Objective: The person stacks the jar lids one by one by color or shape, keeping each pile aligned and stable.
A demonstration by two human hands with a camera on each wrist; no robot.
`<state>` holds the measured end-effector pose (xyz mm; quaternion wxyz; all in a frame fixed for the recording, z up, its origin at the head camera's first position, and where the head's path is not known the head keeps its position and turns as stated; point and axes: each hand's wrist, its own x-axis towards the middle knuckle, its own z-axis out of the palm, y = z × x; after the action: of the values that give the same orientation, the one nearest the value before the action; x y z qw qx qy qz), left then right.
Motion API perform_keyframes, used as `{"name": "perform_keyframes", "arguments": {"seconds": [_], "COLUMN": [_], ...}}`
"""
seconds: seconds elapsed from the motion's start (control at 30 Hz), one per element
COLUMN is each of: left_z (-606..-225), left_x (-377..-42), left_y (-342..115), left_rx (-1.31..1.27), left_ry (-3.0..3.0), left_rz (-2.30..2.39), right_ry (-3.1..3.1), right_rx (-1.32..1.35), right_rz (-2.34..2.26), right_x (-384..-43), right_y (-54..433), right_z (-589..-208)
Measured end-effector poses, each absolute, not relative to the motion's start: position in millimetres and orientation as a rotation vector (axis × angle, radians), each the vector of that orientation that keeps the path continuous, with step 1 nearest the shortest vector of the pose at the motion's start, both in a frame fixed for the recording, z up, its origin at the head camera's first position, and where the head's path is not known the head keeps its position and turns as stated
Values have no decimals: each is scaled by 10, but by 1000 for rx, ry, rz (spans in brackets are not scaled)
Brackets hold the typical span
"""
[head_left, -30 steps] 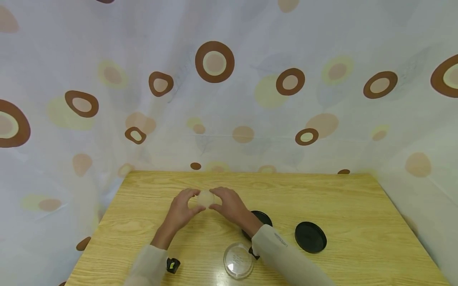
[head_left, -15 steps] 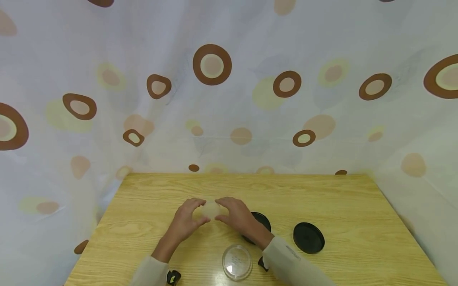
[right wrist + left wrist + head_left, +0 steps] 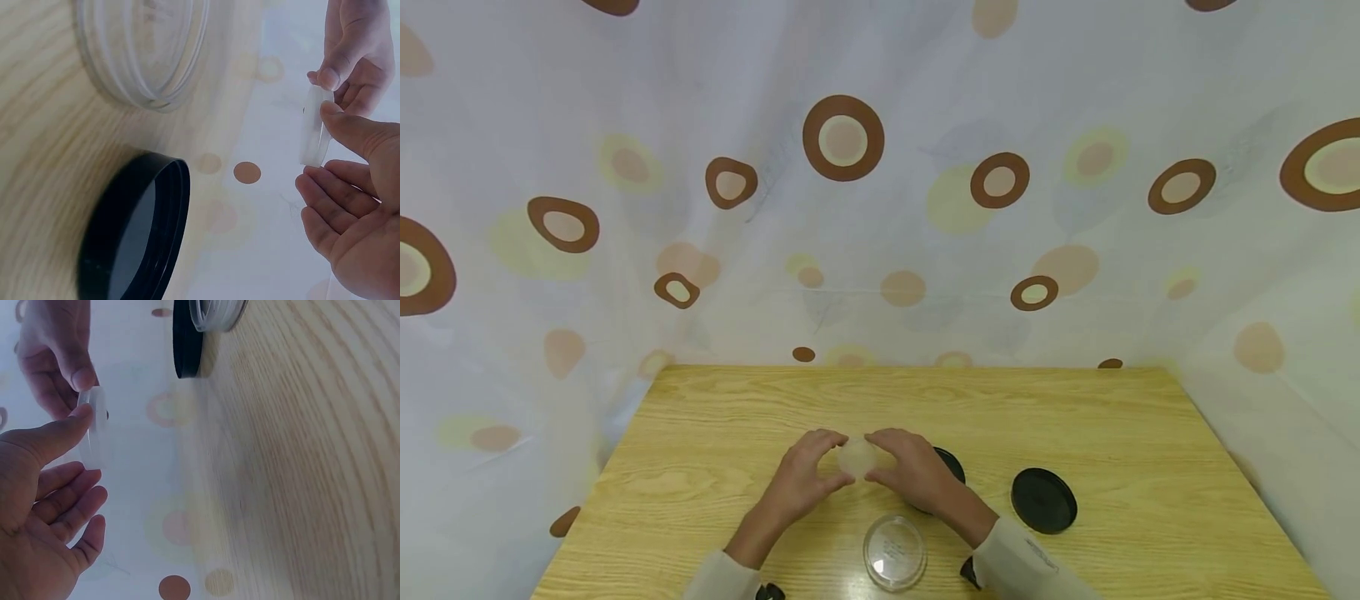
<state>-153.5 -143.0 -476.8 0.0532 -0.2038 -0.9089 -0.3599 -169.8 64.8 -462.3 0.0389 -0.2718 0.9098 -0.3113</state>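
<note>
Now both hands (image 3: 805, 475) (image 3: 916, 468) pinch the whitish disc (image 3: 857, 459), closer to the clear dish (image 3: 895, 553) than before.

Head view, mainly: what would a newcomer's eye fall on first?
Probably the patterned sheet with brown rings, filling the upper part of the view. Next, the pale disc, held above the table between the left hand and right hand. Then the clear round dish between the forearms and the fully visible black dish farther right.
</note>
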Motion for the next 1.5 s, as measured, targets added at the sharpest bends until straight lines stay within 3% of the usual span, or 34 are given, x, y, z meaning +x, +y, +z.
{"name": "perform_keyframes", "arguments": {"seconds": [1.5], "left_z": [-4947], "left_x": [-1193], "left_y": [-1233], "left_rx": [-900], "left_ry": [-2713], "left_rz": [-1030], "right_ry": [2759], "right_rx": [-977], "right_rz": [-919], "right_x": [-1251], "right_y": [1008], "right_z": [-4748]}}
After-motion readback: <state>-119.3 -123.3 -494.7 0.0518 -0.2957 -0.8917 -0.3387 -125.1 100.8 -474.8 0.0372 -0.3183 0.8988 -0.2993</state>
